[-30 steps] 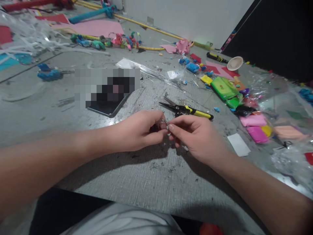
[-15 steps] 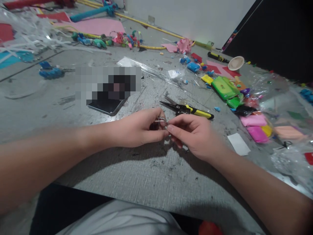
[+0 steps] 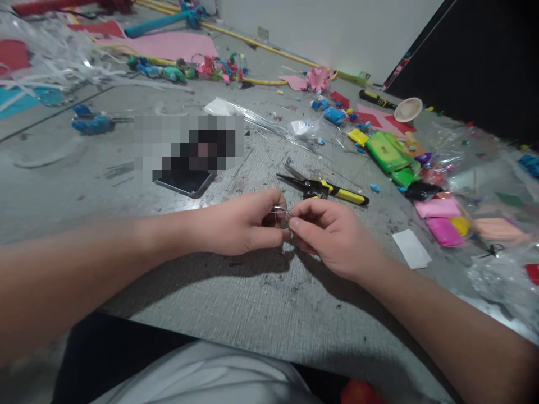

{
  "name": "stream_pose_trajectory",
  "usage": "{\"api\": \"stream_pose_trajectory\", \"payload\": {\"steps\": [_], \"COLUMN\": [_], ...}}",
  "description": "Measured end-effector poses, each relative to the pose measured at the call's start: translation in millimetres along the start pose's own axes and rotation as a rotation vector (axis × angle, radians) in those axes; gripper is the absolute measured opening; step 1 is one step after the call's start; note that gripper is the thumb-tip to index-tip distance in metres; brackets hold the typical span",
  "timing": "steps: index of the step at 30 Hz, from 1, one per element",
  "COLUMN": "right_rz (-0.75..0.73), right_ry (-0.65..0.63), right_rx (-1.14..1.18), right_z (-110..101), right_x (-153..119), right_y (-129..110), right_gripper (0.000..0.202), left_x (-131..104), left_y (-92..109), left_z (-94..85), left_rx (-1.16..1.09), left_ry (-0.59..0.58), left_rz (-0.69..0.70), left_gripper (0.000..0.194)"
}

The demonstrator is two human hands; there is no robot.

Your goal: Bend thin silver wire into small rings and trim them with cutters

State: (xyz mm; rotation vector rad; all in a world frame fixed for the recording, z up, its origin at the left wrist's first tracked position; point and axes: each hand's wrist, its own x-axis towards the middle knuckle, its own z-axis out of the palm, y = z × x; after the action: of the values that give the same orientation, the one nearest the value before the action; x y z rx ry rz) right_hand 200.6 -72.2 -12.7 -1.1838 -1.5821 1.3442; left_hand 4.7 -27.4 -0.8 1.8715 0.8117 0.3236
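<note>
On the grey worktop (image 3: 252,297), yellow-handled snips (image 3: 324,189) lie at the centre. A phone (image 3: 185,180) lies to their left. To the right are a green pack (image 3: 385,150), pink clay blocks (image 3: 440,219) and a white card (image 3: 411,248). Far right lies a paper cup (image 3: 407,109) on its side; far left, a pink sheet (image 3: 164,46) and a teal tube (image 3: 162,22).
</note>
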Motion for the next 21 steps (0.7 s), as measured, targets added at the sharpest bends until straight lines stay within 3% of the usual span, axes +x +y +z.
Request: {"api": "stream_pose_trajectory", "payload": {"steps": [7,16,21], "right_rz": [0.190,0.301,0.276], "right_ry": [-0.035,-0.043,0.016], "right_rx": [0.271,0.411,0.461], "right_z": [1.7,1.1,2.0], "right_x": [0.4,4.2,5.3], "right_y": [1.2,4.1,5.8], "right_gripper": [0.015,0.020,0.022], "left_x": [-0.2,-0.5,-1.0], "left_y": [-2.8,-7.1,-0.5], "left_z": [0.4,2.6,3.9], "left_rx": [0.007,-0.002,0.079], "left_ry": [-0.021,0.018,0.064], "left_rz": [0.026,0.032,0.001], "left_gripper": [0.022,0.023,0.026]}}
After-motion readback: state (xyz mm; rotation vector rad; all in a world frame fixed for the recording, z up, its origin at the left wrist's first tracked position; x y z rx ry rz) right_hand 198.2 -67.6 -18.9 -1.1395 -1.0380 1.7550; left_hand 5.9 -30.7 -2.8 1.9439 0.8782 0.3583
